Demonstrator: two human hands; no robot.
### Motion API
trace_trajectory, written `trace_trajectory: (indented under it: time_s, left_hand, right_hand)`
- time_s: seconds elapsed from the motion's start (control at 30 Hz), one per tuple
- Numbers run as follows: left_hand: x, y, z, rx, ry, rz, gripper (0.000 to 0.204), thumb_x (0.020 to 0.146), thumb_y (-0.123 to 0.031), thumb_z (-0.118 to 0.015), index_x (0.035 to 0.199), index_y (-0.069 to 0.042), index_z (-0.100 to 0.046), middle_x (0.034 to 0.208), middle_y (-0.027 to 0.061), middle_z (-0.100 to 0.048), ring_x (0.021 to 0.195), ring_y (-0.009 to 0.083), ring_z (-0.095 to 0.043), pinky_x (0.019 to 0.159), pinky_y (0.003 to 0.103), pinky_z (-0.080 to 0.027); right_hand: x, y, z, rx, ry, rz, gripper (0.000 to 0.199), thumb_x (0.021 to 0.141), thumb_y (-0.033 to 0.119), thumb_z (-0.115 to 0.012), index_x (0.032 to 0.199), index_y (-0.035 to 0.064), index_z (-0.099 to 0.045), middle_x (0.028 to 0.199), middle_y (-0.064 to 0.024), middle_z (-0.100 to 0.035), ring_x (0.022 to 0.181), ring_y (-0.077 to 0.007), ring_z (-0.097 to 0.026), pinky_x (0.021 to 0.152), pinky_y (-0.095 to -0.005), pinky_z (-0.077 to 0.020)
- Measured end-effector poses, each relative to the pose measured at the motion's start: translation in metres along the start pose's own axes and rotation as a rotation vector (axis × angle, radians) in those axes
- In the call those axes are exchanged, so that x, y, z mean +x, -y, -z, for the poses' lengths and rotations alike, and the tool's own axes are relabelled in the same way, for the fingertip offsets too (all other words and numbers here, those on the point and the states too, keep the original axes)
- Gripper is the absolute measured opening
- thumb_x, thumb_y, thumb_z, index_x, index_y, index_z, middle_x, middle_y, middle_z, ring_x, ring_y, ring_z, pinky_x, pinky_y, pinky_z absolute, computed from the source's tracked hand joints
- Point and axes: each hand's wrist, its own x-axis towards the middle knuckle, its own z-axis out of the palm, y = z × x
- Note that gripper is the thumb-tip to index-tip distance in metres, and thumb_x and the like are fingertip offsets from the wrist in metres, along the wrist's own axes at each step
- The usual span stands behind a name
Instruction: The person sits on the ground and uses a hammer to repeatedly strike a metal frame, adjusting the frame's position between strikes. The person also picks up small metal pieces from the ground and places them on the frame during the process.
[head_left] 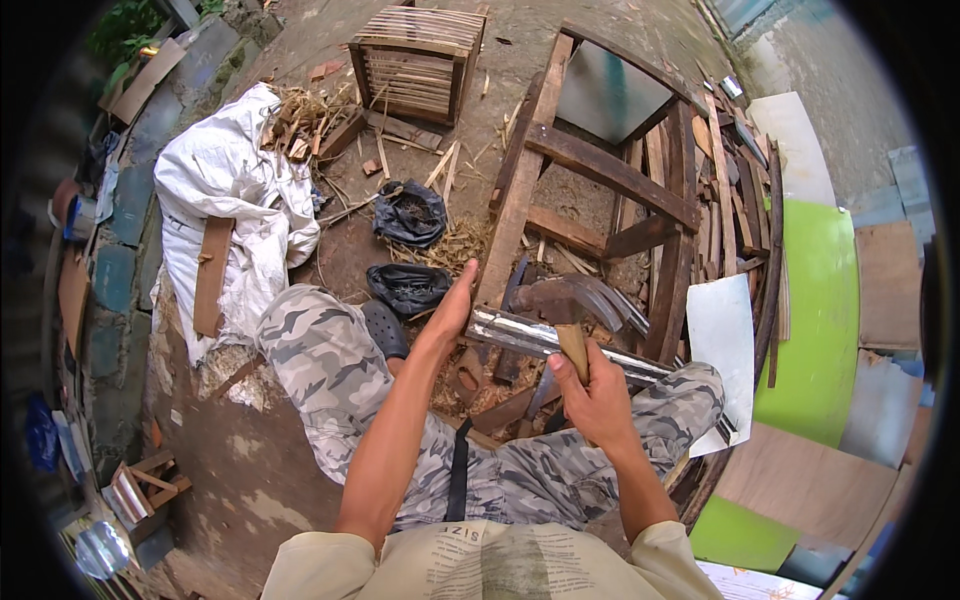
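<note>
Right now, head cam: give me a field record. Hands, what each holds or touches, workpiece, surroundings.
left hand: flat against the wooden frame's near post, steadying it
right hand: gripping the handle of a hammer
hammer head: just above a metal strip lying across the frame's near end
wooden frame: dark timber, lying on the ground in front of the seated person
ground: slatted crate, white sack, two black plastic bags, wood scraps
right side: green panel, white sheet

A single head-worn fisheye view looks steeply down, close over the seated person's lap, the ground curving away beyond.
</note>
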Motion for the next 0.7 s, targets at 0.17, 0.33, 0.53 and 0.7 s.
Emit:
trace_trajectory:
  time_s: [0.17,0.33,0.53,0.7]
  left_hand:
    - [0.024,0.009,0.000,0.043,0.008,-0.060,0.073,0.107,-0.054,-0.036,0.149,0.005,-0.044,0.150,0.0166,-0.050,0.135,0.0257,-0.047,0.113,0.033,-0.032]
    - [0.037,0.025,0.006,0.005,0.036,-0.071,0.073,0.107,-0.053,-0.036,0.149,0.006,-0.042,0.151,0.0177,-0.049,0.136,0.0261,-0.046,0.114,0.034,-0.031]
    - [0.049,0.038,0.013,0.102,-0.047,-0.048,0.071,0.107,-0.050,-0.037,0.148,0.007,-0.043,0.150,0.0199,-0.049,0.135,0.0269,-0.047,0.114,0.034,-0.031]
    - [0.039,0.022,0.006,0.178,-0.039,-0.153,0.065,0.108,-0.049,-0.035,0.142,0.005,-0.047,0.134,0.0163,-0.054,0.120,0.0237,-0.052,0.103,0.035,-0.038]
  right_hand:
    - [-0.002,-0.004,-0.002,-0.143,0.022,0.069,0.038,0.100,0.034,-0.065,0.103,-0.0036,-0.059,0.064,-0.0180,-0.060,0.056,-0.0322,-0.065,0.053,-0.0396,-0.0469]
    - [0.000,0.019,0.008,-0.187,0.048,0.024,0.035,0.099,0.030,-0.066,0.108,-0.0040,-0.060,0.069,-0.0177,-0.064,0.062,-0.0351,-0.068,0.058,-0.0417,-0.0508]
    - [-0.007,0.013,-0.002,-0.068,-0.284,0.347,0.032,0.100,0.028,-0.064,0.102,-0.0031,-0.055,0.060,-0.0135,-0.052,0.051,-0.0275,-0.057,0.051,-0.0400,-0.0443]
    - [0.004,0.001,0.000,-0.250,0.092,0.098,0.031,0.099,0.026,-0.065,0.102,-0.0041,-0.056,0.063,-0.0222,-0.060,0.060,-0.0421,-0.065,0.055,-0.0429,-0.0491]
